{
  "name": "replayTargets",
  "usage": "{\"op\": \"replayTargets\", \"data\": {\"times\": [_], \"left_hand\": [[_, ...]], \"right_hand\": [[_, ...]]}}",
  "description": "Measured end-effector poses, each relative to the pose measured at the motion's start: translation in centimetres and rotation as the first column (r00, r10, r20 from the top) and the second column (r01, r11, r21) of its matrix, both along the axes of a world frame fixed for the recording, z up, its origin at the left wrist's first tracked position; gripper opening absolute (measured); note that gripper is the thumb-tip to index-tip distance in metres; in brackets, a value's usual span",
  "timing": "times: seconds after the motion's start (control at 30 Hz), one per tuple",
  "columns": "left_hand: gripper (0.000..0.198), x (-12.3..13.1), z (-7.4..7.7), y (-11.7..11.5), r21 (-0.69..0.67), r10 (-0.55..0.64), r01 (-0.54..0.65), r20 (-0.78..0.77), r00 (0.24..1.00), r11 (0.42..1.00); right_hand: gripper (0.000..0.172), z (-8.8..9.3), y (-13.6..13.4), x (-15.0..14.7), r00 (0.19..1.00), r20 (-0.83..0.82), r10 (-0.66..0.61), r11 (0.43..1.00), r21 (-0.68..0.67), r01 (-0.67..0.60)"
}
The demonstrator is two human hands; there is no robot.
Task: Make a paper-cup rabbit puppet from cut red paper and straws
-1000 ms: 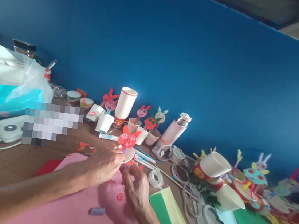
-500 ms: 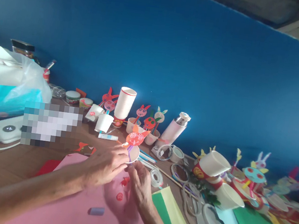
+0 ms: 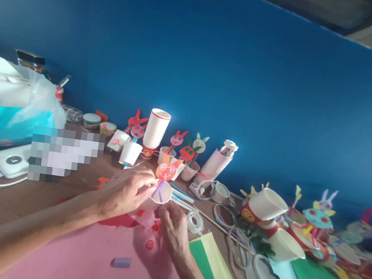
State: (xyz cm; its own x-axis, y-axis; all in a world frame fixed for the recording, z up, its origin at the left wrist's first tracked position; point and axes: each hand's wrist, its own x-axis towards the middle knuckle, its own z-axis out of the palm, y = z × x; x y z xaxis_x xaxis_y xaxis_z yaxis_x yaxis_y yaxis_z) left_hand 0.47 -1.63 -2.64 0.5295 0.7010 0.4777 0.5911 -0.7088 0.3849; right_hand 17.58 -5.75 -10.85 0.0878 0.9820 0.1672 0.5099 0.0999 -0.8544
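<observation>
Between my hands is a white paper cup (image 3: 167, 193), its opening tipped toward me. An orange paper rabbit face (image 3: 165, 171) rises above it on purple strips (image 3: 161, 190) that run down into the cup. My left hand (image 3: 129, 191) grips the cup's left rim with thumb and fingers, close to the strips. From the near right side, my right hand (image 3: 174, 225) holds the cup low, its fingertips partly hidden. Below lie red paper scraps (image 3: 156, 226), a small round red piece (image 3: 149, 244) and a purple marker cap (image 3: 121, 262) on pink paper (image 3: 88, 255).
Behind stand stacked paper cups (image 3: 157, 129), several rabbit-face cups and a pink thermos (image 3: 217, 162). Tape rolls (image 3: 195, 221) and green and yellow paper (image 3: 213, 262) lie right, with more cups (image 3: 285, 244) beyond. At left are a power bank (image 3: 12, 160) and a plastic bag (image 3: 40, 97).
My left hand has shifted slightly left and up along the cup, uncovering more of its inside and the strips. Red paper under that hand now shows more. My right hand stays nearly where it was.
</observation>
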Motion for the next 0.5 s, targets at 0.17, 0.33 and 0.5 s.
{"op": "replayTargets", "data": {"times": [0.17, 0.33, 0.5], "left_hand": [[0.016, -0.2, -0.2, 0.4, -0.083, 0.093, -0.098, -0.061, 0.994, 0.992], [0.012, -0.1, -1.1, 0.5, -0.071, 0.041, -0.052, -0.145, 0.989, 0.996], [0.013, 1.3, -1.9, -0.8, 0.019, 0.089, -0.087, -0.233, 0.968, 0.996]], "right_hand": [[0.025, -0.1, -0.2, 0.0, 1.000, 0.000, -0.003, 1.000, 0.009, 0.003], [0.024, -0.1, -0.2, 0.0, 1.000, -0.008, -0.008, 1.000, 0.028, 0.008], [0.024, -0.6, -0.1, -0.3, 1.000, -0.019, -0.018, 0.999, 0.044, 0.018]]}}
